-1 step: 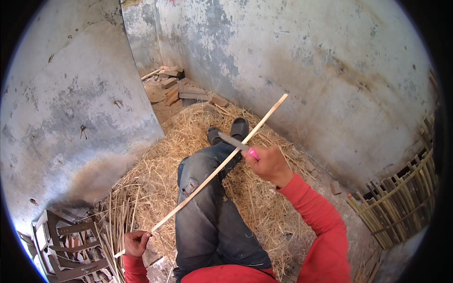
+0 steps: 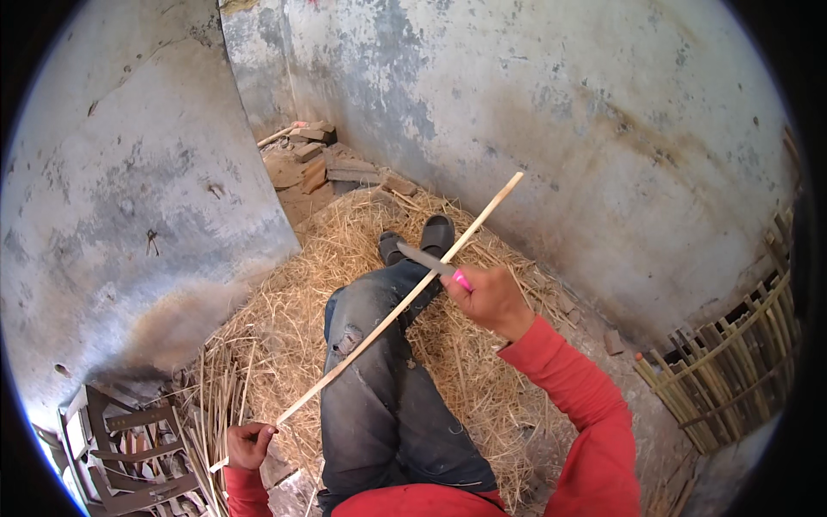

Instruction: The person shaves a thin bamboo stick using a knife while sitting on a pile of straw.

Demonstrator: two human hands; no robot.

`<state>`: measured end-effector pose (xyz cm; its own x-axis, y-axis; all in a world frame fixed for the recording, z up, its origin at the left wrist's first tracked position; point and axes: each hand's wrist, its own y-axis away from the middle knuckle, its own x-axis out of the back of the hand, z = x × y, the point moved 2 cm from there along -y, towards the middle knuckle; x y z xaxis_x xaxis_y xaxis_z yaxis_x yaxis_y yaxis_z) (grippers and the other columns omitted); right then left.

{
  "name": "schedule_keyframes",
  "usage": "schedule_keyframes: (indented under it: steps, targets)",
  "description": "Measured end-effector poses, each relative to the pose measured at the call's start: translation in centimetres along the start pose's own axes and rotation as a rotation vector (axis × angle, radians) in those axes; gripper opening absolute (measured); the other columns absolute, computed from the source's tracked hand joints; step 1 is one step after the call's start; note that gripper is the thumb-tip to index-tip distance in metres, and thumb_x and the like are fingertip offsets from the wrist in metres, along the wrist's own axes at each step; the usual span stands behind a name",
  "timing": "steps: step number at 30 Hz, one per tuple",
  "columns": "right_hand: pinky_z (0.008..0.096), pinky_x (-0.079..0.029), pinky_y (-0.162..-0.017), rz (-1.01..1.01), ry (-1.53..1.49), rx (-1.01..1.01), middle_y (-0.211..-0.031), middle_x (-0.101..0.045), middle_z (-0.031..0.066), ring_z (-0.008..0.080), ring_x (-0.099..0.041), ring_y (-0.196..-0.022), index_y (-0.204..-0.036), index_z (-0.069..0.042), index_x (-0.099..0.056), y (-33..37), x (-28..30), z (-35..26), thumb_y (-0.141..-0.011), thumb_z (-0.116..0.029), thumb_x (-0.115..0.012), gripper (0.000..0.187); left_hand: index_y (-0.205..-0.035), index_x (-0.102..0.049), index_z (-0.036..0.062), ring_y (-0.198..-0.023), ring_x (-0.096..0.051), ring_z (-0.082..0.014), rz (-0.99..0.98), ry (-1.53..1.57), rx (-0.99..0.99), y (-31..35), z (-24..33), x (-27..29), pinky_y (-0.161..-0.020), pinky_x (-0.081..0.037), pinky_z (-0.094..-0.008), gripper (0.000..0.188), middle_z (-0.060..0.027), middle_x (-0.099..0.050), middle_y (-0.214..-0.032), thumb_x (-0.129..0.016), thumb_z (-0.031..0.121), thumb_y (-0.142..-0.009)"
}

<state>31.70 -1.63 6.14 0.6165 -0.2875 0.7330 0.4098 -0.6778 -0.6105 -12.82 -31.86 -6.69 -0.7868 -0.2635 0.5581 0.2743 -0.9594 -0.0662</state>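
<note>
A long, pale wooden strip (image 2: pixel 370 337) runs slantwise across my legs, its far end raised toward the wall. My left hand (image 2: pixel 250 445) pinches it near its lower end, thumb against the fingers, and a short piece sticks out behind the hand. In my right hand (image 2: pixel 491 302) is a knife (image 2: pixel 422 257) with a pink handle, gripped in closed fingers. The blade points to the far left and crosses the strip just beyond my knee; it looks to be touching the wood. Most of the handle is hidden by the fingers.
Straw shavings (image 2: pixel 293 345) cover the floor around my legs. Thin strips (image 2: pixel 220 383) lie at the left beside a dark slatted frame (image 2: pixel 142 457). A woven stick fence (image 2: pixel 732 370) stands at the right. Bricks (image 2: pixel 349 168) are piled in the far corner between worn walls (image 2: pixel 534 103).
</note>
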Motion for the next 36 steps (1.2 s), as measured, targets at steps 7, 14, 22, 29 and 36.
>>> schedule_keyframes:
  steps: [7,14,22,29,36]
  targets:
    - [0.0493,-0.047,-0.049,0.098,-0.025,-0.022,-0.060,-0.060,0.0214,0.0421,-0.061,-0.052,-0.075,-0.007,-0.066,-0.7,-0.3,1.8,-0.099,-0.038,-0.066,0.040,-0.089,-0.081,-0.0019,-0.060,-0.063,-0.0121,-0.092,-0.034,0.060,-0.4,2.4,0.7,-0.056,-0.047,-0.0299,0.027,-0.0099,-0.071,-0.066,-0.075,0.023,-0.098]
    - [0.0512,-0.047,-0.049,0.198,0.047,-0.293,-0.059,-0.061,0.0211,0.0419,-0.062,-0.053,-0.068,-0.005,-0.064,-3.0,2.5,5.4,-0.104,-0.039,-0.059,0.050,-0.090,-0.081,-0.0037,-0.058,-0.055,-0.0077,-0.087,-0.006,0.053,-0.8,2.8,0.5,-0.053,-0.041,-0.0270,0.024,-0.0051,-0.067,-0.063,-0.076,0.019,-0.097]
    - [0.0497,-0.047,-0.047,0.184,0.022,-0.209,-0.055,-0.058,0.0177,0.0406,-0.060,-0.050,-0.068,-0.009,-0.061,-2.6,1.0,4.2,-0.100,-0.046,-0.063,0.048,-0.088,-0.078,-0.0068,-0.059,-0.054,-0.0078,-0.053,0.006,0.048,-0.3,3.2,0.5,-0.053,-0.041,-0.0279,0.025,-0.0042,-0.064,-0.061,-0.078,0.017,-0.096]
    - [0.0496,-0.047,-0.049,0.144,0.049,-0.167,-0.057,-0.057,0.0199,0.0420,-0.061,-0.053,-0.072,-0.004,-0.063,-2.0,0.4,2.7,-0.103,-0.042,-0.060,0.048,-0.085,-0.079,-0.0041,-0.057,-0.058,-0.0108,0.016,0.012,0.079,0.7,2.4,1.0,-0.054,-0.044,-0.0285,0.028,-0.0069,-0.066,-0.060,-0.077,0.022,-0.094]
    - [0.0482,-0.043,-0.048,0.133,-0.007,-0.042,-0.056,-0.054,0.0211,0.0396,-0.059,-0.050,-0.070,-0.003,-0.063,-0.4,-0.2,1.3,-0.106,-0.043,-0.056,0.054,-0.084,-0.080,-0.0011,-0.057,-0.060,-0.0113,0.030,-0.022,0.090,0.3,1.7,0.2,-0.055,-0.045,-0.0282,0.030,-0.0077,-0.069,-0.063,-0.080,0.028,-0.092]
